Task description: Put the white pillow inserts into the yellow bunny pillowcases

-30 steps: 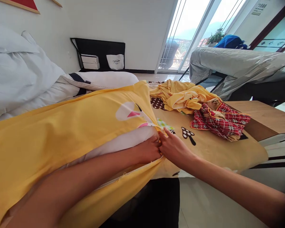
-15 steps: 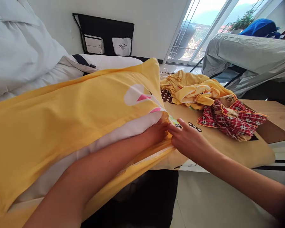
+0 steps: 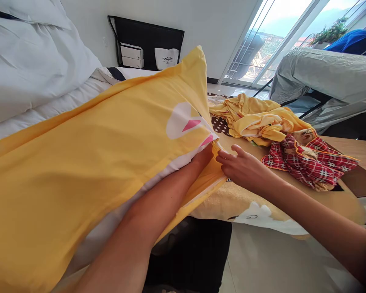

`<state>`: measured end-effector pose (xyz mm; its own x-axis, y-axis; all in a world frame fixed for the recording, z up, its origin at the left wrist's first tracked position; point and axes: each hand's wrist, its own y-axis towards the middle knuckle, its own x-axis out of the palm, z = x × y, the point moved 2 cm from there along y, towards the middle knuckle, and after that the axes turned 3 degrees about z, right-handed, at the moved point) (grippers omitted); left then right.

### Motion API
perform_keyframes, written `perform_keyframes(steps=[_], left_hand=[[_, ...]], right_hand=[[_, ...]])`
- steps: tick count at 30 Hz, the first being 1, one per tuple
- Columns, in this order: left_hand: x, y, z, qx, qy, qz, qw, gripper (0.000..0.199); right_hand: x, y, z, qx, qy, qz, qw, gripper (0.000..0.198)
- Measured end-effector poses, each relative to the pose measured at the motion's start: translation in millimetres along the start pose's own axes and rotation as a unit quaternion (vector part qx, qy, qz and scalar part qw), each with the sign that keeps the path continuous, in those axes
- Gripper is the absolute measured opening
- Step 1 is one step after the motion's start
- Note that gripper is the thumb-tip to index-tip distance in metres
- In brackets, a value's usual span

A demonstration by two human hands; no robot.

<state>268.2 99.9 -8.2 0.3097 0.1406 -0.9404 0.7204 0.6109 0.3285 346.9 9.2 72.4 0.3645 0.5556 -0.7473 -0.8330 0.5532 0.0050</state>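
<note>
A large yellow pillowcase (image 3: 116, 138) with a white and pink print spreads across the left and middle of the view. Through its open side shows a white pillow (image 3: 178, 164). My left hand (image 3: 203, 158) reaches inside the opening, up near the case's far corner, and the cloth hides its fingers. At the edge of that opening, my right hand (image 3: 240, 165) pinches the pillowcase hem between thumb and fingers. The far top corner of the case stands up in a peak.
Beyond my hands, a crumpled yellow cloth (image 3: 256, 118) and a red plaid cloth (image 3: 311, 162) lie on a tan printed bedcover (image 3: 213, 199). White bedding (image 3: 33, 73) is heaped at left. A black chair (image 3: 149, 34) holds a white box and a bag.
My left hand has gone deeper into the pillowcase, hiding its fingers. The case's far corner has risen into a taller peak. My right hand keeps its pinch on the edge.
</note>
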Motion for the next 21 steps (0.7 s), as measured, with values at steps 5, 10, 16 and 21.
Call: perform_keyframes(steps=[5,10,16,21], left_hand=[[0.6,-8.5,2.6,0.071,0.051,-0.040,0.995,0.036],[-18.8,-30.2,5.6,0.226,0.074,-0.024,0.971,0.035],[-11.7,-56.3,9.2,0.310,0.295,0.176,0.887,0.025],[19.8,-49.7,15.3,0.166,0.330,0.200,0.908,0.031]], right_hand=[[12.5,-4.1,-1.7,0.030,0.036,-0.011,0.999,0.016],[13.6,-8.8,1.2,0.043,0.047,-0.001,0.998,0.018],[3.3,-16.8,-3.0,0.051,0.046,0.003,0.998,0.019],[-0.8,-18.0,-11.2,0.043,0.024,0.002,0.999,0.019]])
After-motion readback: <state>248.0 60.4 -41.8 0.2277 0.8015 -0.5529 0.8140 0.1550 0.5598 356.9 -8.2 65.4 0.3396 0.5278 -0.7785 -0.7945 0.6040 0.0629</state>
